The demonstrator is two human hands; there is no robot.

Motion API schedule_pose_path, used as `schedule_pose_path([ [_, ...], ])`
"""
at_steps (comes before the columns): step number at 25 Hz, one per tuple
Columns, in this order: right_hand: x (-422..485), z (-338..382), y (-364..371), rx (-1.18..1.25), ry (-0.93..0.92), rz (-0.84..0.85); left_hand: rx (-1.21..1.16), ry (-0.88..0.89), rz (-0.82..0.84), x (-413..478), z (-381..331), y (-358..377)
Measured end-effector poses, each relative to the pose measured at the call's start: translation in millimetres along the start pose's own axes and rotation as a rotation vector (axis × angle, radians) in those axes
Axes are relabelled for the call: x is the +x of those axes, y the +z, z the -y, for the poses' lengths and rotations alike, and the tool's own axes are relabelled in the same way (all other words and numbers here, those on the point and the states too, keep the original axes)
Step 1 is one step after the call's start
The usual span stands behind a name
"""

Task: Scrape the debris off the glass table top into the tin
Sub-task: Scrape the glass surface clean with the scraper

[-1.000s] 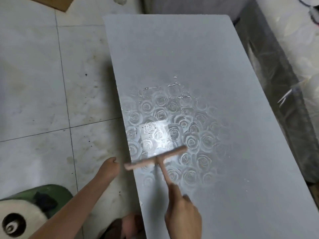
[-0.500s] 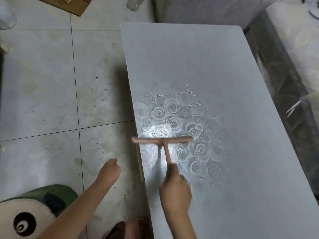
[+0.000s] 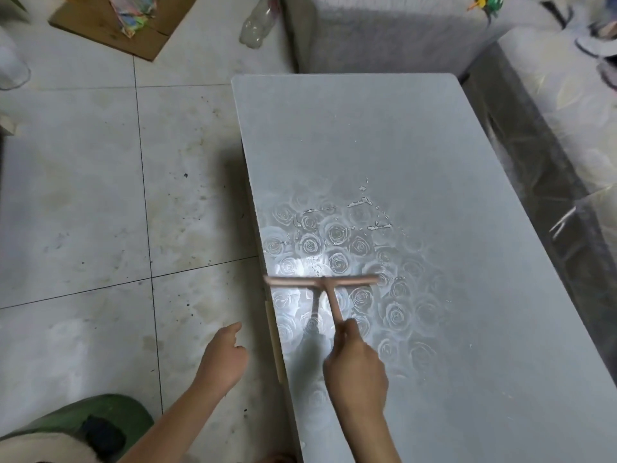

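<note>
A frosted glass table top (image 3: 434, 162) with a rose pattern fills the right half of the head view. White streaks of debris (image 3: 364, 212) lie near its middle. My right hand (image 3: 357, 365) grips the handle of a pinkish T-shaped scraper (image 3: 320, 282), whose blade lies flat across the glass by the left edge, short of the debris. My left hand (image 3: 223, 355) hovers over the floor beside the table's left edge, fingers loosely curled, holding nothing. No tin is in view.
Tiled floor (image 3: 100, 195) spreads to the left. A panda cushion (image 3: 76, 429) lies at the bottom left, cardboard (image 3: 117, 28) and a plastic bottle (image 3: 257, 25) at the top. A grey sofa (image 3: 384, 31) borders the table's far end and right side.
The scraper's blade has levelled out and shifted forward along the glass, away from me. My left hand has stayed beside the table edge.
</note>
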State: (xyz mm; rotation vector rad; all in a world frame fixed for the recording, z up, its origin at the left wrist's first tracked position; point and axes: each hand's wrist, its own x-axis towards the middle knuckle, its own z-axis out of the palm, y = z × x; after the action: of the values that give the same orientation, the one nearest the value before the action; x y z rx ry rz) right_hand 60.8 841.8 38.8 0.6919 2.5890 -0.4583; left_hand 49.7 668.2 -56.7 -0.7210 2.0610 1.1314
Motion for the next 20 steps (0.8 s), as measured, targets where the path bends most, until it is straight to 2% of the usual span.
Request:
schedule_pose_path([
  [4, 61, 37, -22, 0.105, -0.022, -0.035, 0.117, 0.097, -0.006, -1, -3, 1],
  [7, 56, 17, -35, 0.171, -0.039, -0.135, 0.202, 0.152, 0.002, -12, -4, 8],
  [9, 32, -20, -37, 0.172, -0.056, -0.156, 0.285, 0.193, 0.01, -20, -8, 14],
  [14, -53, -141, -37, 0.275, -0.056, -0.038, 0.555, 0.363, 0.028, -58, -14, 52],
  [20, -167, -297, -9, 0.304, 0.041, -0.014, 0.912, 0.531, 0.044, -134, 8, 142],
])
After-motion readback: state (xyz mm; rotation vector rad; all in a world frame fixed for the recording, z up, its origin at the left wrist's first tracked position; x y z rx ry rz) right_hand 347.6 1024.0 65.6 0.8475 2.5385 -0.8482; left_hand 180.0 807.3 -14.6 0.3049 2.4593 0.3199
